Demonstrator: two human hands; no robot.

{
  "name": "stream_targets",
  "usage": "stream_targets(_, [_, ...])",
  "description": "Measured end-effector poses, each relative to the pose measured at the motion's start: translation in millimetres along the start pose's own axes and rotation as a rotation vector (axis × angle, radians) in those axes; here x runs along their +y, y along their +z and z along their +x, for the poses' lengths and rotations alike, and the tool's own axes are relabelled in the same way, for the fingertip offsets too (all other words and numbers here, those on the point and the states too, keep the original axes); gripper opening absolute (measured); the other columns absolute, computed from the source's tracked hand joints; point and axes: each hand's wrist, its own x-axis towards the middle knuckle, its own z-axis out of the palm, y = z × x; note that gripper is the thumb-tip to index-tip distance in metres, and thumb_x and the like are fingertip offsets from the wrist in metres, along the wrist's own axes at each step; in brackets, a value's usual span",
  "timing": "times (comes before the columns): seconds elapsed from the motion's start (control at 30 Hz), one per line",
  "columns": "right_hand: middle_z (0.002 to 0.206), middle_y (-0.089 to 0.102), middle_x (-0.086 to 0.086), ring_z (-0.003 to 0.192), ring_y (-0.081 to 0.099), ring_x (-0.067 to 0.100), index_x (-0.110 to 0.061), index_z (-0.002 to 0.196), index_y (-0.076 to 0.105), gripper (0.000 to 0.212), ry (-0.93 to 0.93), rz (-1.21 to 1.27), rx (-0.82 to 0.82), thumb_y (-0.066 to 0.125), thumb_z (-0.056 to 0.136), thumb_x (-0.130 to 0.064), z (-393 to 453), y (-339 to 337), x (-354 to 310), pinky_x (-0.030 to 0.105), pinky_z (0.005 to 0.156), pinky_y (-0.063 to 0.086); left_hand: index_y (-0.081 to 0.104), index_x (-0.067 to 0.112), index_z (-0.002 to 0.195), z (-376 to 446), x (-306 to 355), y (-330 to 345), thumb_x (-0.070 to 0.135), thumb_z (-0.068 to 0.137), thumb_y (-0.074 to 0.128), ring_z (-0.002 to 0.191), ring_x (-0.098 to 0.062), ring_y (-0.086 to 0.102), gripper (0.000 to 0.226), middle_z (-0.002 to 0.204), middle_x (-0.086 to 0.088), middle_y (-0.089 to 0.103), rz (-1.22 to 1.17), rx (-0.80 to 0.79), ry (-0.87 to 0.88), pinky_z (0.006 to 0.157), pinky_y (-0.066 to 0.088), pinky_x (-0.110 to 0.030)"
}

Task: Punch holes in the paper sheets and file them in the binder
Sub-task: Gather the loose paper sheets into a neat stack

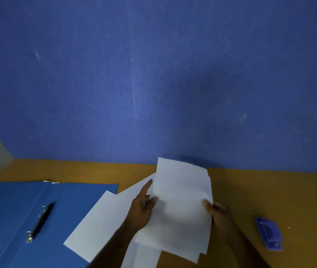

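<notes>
Both hands, left hand (144, 207) and right hand (218, 212), grip the paper stack (181, 206), fingers curled round its edges. Gathering step, it seems; next, carry it squared to the hole punch (268, 233).

Office workstation: wooden desk (269, 190) backed by a blue fabric partition (153, 74); on the desk, an open blue ring binder (18, 209) and a hole punch (268, 233).
</notes>
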Motion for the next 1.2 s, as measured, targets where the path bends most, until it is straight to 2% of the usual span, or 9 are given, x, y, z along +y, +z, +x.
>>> stream_targets(0.07, [0.08, 0.076, 0.008, 0.076, 0.071, 0.026, -0.005, 0.087, 0.074, 0.017, -0.015, -0.009, 0.085, 0.062, 0.092, -0.016, -2, -2, 2, 0.041, 0.073, 0.055, 0.029, 0.031, 0.144, -2, -8, 0, 0.041, 0.093, 0.05, 0.114, -0.016, 0.06, 0.056, 0.116, 0.002, 0.068, 0.038, 0.018, -0.102, 0.11, 0.04, -0.043])
stream_targets(0.13, [0.077, 0.074, 0.008, 0.076, 0.067, 0.027, -0.005, 0.084, 0.073, 0.014, -0.025, -0.04, 0.172, 0.063, 0.091, -0.012, 3, -9, 9, 0.039, 0.069, 0.052, 0.033, 0.037, 0.139, -6, -18, -5, 0.059, 0.086, 0.048, 0.121, -0.02, 0.057, 0.06, 0.128, 0.001, 0.063, 0.198, -0.018, -0.141, 0.107, 0.044, -0.039])
stream_targets(0.3, [0.096, 0.069, 0.011, 0.088, 0.065, 0.03, -0.003, 0.106, 0.068, 0.017, 0.073, -0.096, 0.204, 0.063, 0.09, -0.004, 16, -39, 24, 0.046, 0.083, 0.053, 0.013, 0.035, 0.151, -17, -53, -11, 0.091, 0.055, 0.043, 0.15, -0.024, -0.001, 0.116, 0.163, 0.005, 0.003, 0.831, -0.243, -0.143, 0.119, 0.005, -0.054])
stream_targets(0.4, [0.087, 0.068, 0.007, 0.077, 0.064, 0.023, -0.008, 0.096, 0.065, 0.011, 0.076, -0.144, 0.234, 0.062, 0.089, -0.001, 16, -56, 30, 0.041, 0.076, 0.053, 0.004, 0.032, 0.153, -20, -63, -9, 0.084, 0.066, 0.047, 0.15, -0.026, -0.008, 0.11, 0.163, 0.003, -0.006, 0.916, -0.265, -0.16, 0.117, -0.002, -0.057])
stream_targets(0.57, [0.083, 0.067, 0.008, 0.082, 0.065, 0.032, -0.023, 0.074, 0.063, 0.023, 0.109, -0.231, 0.326, 0.065, 0.087, -0.004, 20, -76, 40, 0.057, 0.085, 0.053, 0.005, 0.03, 0.153, -25, -61, -5, 0.073, 0.079, 0.046, 0.15, -0.024, -0.005, 0.095, 0.163, 0.006, -0.003, 0.946, -0.236, -0.154, 0.118, -0.001, -0.055])
stream_targets(0.77, [0.084, 0.065, 0.013, 0.083, 0.063, 0.033, -0.009, 0.091, 0.066, 0.008, 0.109, -0.243, 0.403, 0.067, 0.085, -0.005, 20, -82, 43, 0.056, 0.084, 0.054, 0.008, 0.034, 0.152, -26, -63, -4, 0.077, 0.079, 0.04, 0.15, -0.024, -0.002, 0.09, 0.163, 0.008, 0.001, 0.956, -0.221, -0.139, 0.119, 0.001, -0.054])
stream_targets(0.97, [0.088, 0.068, 0.015, 0.084, 0.065, 0.033, -0.002, 0.101, 0.069, 0.017, 0.105, -0.231, 0.412, 0.067, 0.084, -0.003, 20, -85, 52, 0.051, 0.082, 0.055, 0.004, 0.032, 0.153, -26, -67, -5, 0.098, 0.04, 0.018, 0.15, -0.022, -0.003, 0.132, 0.163, 0.009, 0.001, 0.944, -0.22, -0.136, 0.119, -0.001, -0.054])
stream_targets(1.1, [0.091, 0.069, 0.015, 0.085, 0.066, 0.033, -0.004, 0.102, 0.069, 0.018, 0.105, -0.226, 0.401, 0.068, 0.084, -0.006, 19, -85, 55, 0.052, 0.082, 0.055, 0.011, 0.033, 0.153, -27, -65, -1, 0.081, 0.072, 0.045, 0.15, -0.021, 0.004, 0.1, 0.162, 0.01, 0.01, 0.947, -0.206, -0.153, 0.119, 0.003, -0.051])
stream_targets(1.2, [0.087, 0.068, 0.012, 0.079, 0.064, 0.029, -0.007, 0.098, 0.066, 0.013, 0.093, -0.177, 0.399, 0.065, 0.086, -0.003, 14, -82, 47, 0.048, 0.078, 0.055, 0.031, 0.033, 0.147, -28, -67, -2, 0.064, 0.085, 0.046, 0.141, -0.019, 0.035, 0.071, 0.152, 0.008, 0.041, 0.925, -0.078, -0.082, 0.118, 0.024, -0.042])
